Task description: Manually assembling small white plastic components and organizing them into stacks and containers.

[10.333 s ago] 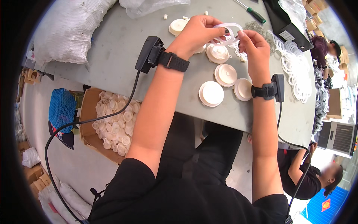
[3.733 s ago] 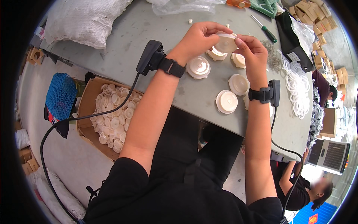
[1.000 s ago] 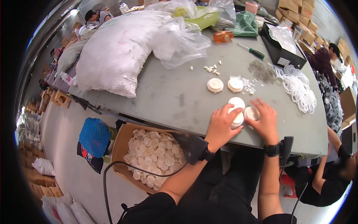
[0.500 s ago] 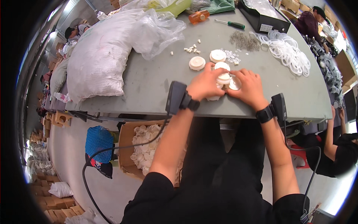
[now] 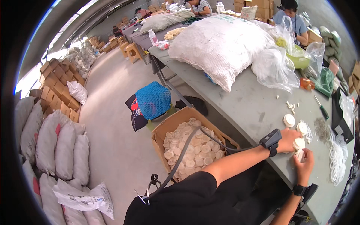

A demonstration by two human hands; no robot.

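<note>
At the right of the view, my left hand (image 5: 287, 141) curls around a round cream plastic cap (image 5: 299, 143) just above the grey table (image 5: 258, 116); its thumb is mostly hidden. My right hand (image 5: 306, 165) pinches a second, tilted cap (image 5: 300, 154) between thumb and fingers, right beside the first one. Two more caps lie just beyond my hands: one farther off (image 5: 288, 120), another (image 5: 302, 127) near my left fingertips. Small clear rings (image 5: 308, 134) are scattered next to them.
Small white plugs (image 5: 291, 108), metal springs (image 5: 321, 129), white tubing loops (image 5: 338, 159) and a green-handled screwdriver (image 5: 322, 110) lie on the table. A big white sack (image 5: 221, 47) sits farther left. Below the edge stands a cardboard box (image 5: 159, 140) of discs, near a blue-covered stool (image 5: 153, 100).
The view has swung left, so my hands and the table parts now appear at the right, with the floor and sacks showing. Both hands stay at the caps.
</note>
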